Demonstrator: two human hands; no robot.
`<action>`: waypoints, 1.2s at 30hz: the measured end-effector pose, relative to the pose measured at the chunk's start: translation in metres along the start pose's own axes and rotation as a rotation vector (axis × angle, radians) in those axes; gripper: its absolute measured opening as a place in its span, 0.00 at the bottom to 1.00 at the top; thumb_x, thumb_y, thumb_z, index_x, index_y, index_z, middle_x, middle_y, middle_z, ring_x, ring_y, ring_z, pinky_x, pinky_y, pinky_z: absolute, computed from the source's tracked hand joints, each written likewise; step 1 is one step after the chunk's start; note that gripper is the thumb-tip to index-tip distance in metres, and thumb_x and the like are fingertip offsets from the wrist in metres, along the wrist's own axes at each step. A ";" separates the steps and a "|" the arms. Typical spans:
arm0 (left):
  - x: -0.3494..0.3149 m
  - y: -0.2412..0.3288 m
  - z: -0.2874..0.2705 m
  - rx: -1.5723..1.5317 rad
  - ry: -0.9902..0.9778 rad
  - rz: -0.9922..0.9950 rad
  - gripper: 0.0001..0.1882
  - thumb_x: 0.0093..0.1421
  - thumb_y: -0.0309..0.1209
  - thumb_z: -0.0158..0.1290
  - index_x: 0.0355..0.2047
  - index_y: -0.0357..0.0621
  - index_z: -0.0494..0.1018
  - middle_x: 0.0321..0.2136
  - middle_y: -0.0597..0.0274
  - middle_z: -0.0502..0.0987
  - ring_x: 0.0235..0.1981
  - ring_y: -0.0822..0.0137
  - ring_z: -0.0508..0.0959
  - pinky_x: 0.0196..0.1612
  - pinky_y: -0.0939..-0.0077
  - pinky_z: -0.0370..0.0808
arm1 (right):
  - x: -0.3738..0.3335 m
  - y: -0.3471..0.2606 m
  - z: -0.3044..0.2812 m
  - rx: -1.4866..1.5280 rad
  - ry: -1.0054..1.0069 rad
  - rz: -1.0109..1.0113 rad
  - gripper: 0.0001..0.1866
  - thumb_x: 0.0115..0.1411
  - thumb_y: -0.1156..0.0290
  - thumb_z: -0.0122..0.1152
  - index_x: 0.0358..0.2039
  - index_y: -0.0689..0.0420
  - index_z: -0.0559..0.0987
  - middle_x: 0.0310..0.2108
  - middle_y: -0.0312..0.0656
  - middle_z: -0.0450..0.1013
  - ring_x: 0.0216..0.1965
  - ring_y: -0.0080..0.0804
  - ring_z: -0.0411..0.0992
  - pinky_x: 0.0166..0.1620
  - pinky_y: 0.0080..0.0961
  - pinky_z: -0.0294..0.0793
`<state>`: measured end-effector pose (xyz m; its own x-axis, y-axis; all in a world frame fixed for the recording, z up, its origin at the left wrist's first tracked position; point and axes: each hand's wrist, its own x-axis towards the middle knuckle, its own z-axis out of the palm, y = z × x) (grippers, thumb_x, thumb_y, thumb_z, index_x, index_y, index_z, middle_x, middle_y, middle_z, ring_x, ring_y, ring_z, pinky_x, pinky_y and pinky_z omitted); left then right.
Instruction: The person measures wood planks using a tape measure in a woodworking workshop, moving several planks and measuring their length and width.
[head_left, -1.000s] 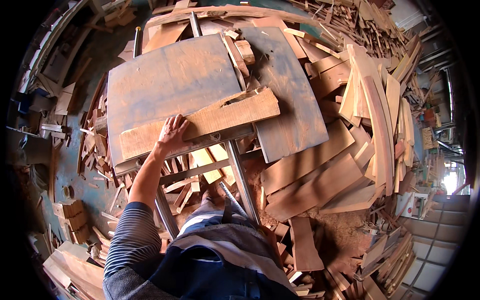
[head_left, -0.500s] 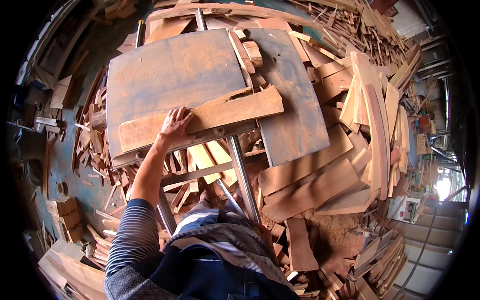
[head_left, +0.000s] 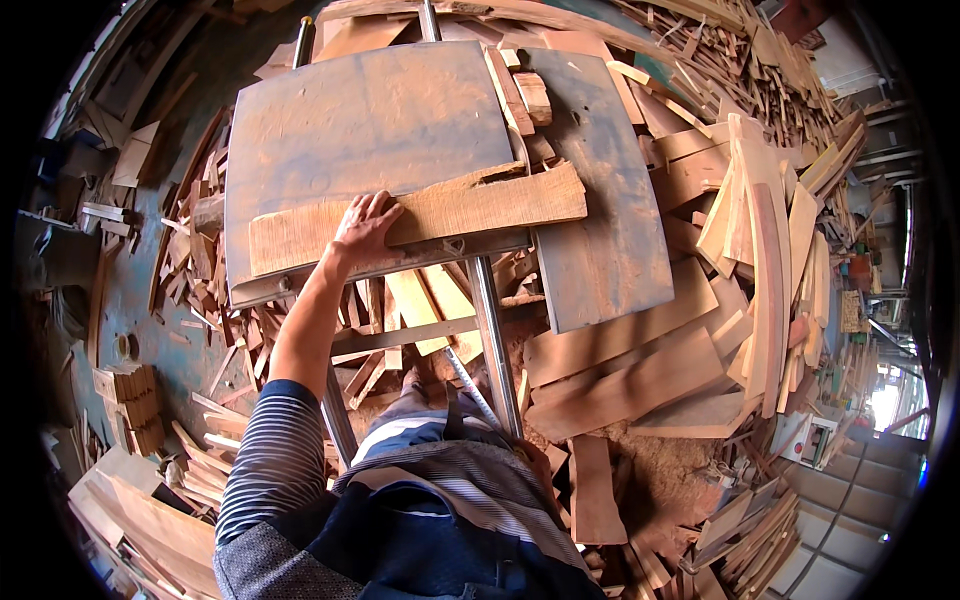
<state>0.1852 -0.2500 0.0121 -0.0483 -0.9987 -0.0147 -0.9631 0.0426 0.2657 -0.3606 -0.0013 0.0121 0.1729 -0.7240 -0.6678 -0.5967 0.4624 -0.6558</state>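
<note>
A rough, light-brown wooden board [head_left: 480, 208] lies across the near part of a large flat metal table plate [head_left: 370, 110]. Its right end reaches over the gap onto a second, narrower plate [head_left: 600, 240], and a split notch marks its far edge. My left hand [head_left: 368, 225] lies over the board left of its middle, with the fingers reaching its far edge and the wrist at the near edge. Only a skin-coloured sliver of my right hand or forearm [head_left: 536, 460] shows beside my clothing; its fingers are hidden.
Small wood offcuts [head_left: 535, 98] sit along the gap between the plates. Metal rails [head_left: 485, 330] run beneath them toward me. Planks [head_left: 630, 380] and tall slabs [head_left: 755, 260] are heaped at the right. Scrap wood [head_left: 205, 260] lies at the left, and stacked blocks [head_left: 130, 400] stand beyond it.
The whole view has shifted slightly, so table and board appear a little farther right and higher. My left hand stays on the board, and the board's place on the plates looks nearly unchanged.
</note>
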 end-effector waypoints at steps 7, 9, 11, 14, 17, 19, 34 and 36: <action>0.011 -0.004 -0.013 0.026 -0.124 -0.003 0.50 0.43 0.56 0.69 0.64 0.49 0.66 0.62 0.49 0.63 0.65 0.46 0.61 0.69 0.53 0.56 | 0.004 -0.005 -0.015 0.105 -0.004 -0.034 0.26 0.58 0.69 0.63 0.58 0.60 0.74 0.41 0.46 0.79 0.43 0.31 0.76 0.50 0.27 0.74; 0.013 -0.005 -0.004 0.010 -0.035 0.051 0.50 0.43 0.57 0.69 0.64 0.50 0.65 0.63 0.47 0.63 0.66 0.45 0.60 0.70 0.53 0.56 | -0.003 -0.008 -0.020 0.197 0.030 -0.025 0.27 0.58 0.69 0.63 0.59 0.60 0.73 0.40 0.45 0.78 0.42 0.31 0.76 0.49 0.27 0.74; 0.006 -0.017 -0.004 0.071 -0.062 0.003 0.51 0.44 0.57 0.69 0.65 0.50 0.65 0.63 0.46 0.62 0.66 0.45 0.60 0.70 0.53 0.55 | -0.008 -0.010 -0.023 0.284 0.047 -0.022 0.28 0.58 0.69 0.64 0.59 0.60 0.72 0.38 0.45 0.78 0.40 0.30 0.76 0.48 0.27 0.74; 0.016 -0.006 -0.008 0.059 -0.130 -0.037 0.50 0.43 0.56 0.69 0.64 0.50 0.65 0.64 0.46 0.61 0.67 0.45 0.59 0.71 0.53 0.54 | -0.013 0.007 -0.036 0.355 0.020 -0.048 0.33 0.57 0.68 0.65 0.63 0.59 0.66 0.34 0.39 0.74 0.33 0.25 0.71 0.38 0.23 0.72; 0.012 -0.012 -0.008 0.060 -0.078 -0.038 0.48 0.41 0.53 0.70 0.61 0.50 0.67 0.63 0.48 0.62 0.65 0.45 0.61 0.69 0.51 0.57 | -0.005 -0.009 -0.055 0.211 -0.036 0.216 0.33 0.57 0.67 0.66 0.62 0.60 0.67 0.35 0.39 0.75 0.32 0.25 0.72 0.34 0.23 0.72; 0.020 -0.015 -0.007 0.060 -0.045 0.003 0.48 0.40 0.51 0.71 0.60 0.49 0.67 0.61 0.49 0.63 0.64 0.47 0.63 0.68 0.51 0.59 | -0.005 0.001 -0.060 0.414 -0.099 0.357 0.33 0.57 0.67 0.65 0.62 0.62 0.67 0.36 0.39 0.75 0.32 0.24 0.73 0.33 0.22 0.73; 0.031 -0.022 -0.012 -0.011 -0.041 -0.017 0.47 0.38 0.49 0.71 0.59 0.47 0.69 0.60 0.51 0.65 0.63 0.47 0.63 0.68 0.54 0.59 | -0.016 -0.006 -0.039 0.390 0.080 0.270 0.23 0.59 0.68 0.67 0.53 0.64 0.75 0.32 0.36 0.76 0.32 0.21 0.72 0.33 0.19 0.71; 0.031 -0.022 -0.011 0.005 -0.011 -0.017 0.47 0.38 0.48 0.71 0.59 0.47 0.69 0.59 0.51 0.65 0.63 0.47 0.63 0.68 0.54 0.59 | -0.019 -0.013 -0.034 0.402 0.142 0.275 0.23 0.59 0.67 0.67 0.53 0.65 0.75 0.31 0.37 0.76 0.31 0.22 0.73 0.33 0.20 0.71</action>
<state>0.2076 -0.2824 0.0169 -0.0346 -0.9990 -0.0298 -0.9651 0.0257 0.2606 -0.3825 -0.0104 0.0454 -0.0727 -0.5972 -0.7988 -0.2517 0.7860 -0.5647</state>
